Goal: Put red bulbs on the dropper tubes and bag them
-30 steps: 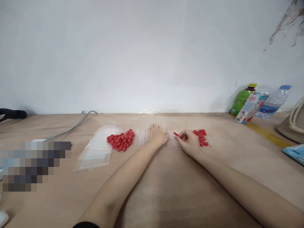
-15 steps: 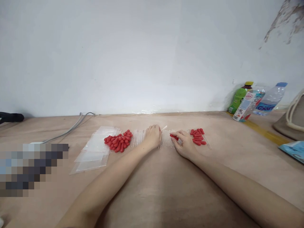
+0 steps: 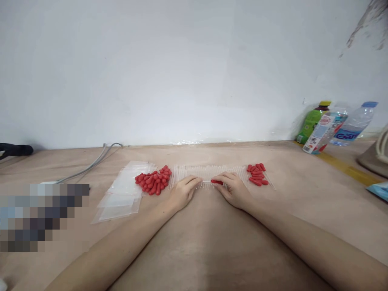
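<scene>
A row of thin clear tubes (image 3: 209,171) lies across the wooden table (image 3: 194,242) in front of me. My left hand (image 3: 182,192) pinches one clear tube (image 3: 202,182) at the row's near edge. My right hand (image 3: 232,189) pinches a small red cap (image 3: 216,182) and holds it against the end of that tube. A heap of loose red caps (image 3: 154,180) lies left of the row. A smaller group of red-capped tubes (image 3: 257,174) lies at the row's right end.
Clear plastic bags (image 3: 123,192) lie fanned out left of the red heap. A grey cable (image 3: 91,163) runs to the wall. Three bottles (image 3: 329,125) lean at the far right, beside a bag with rope handles (image 3: 377,155). A blurred patch covers the left.
Both hands have drawn back toward me from the top of the tube row to its near edge. The left hand has lifted off the row and now pinches one tube against the red cap.
</scene>
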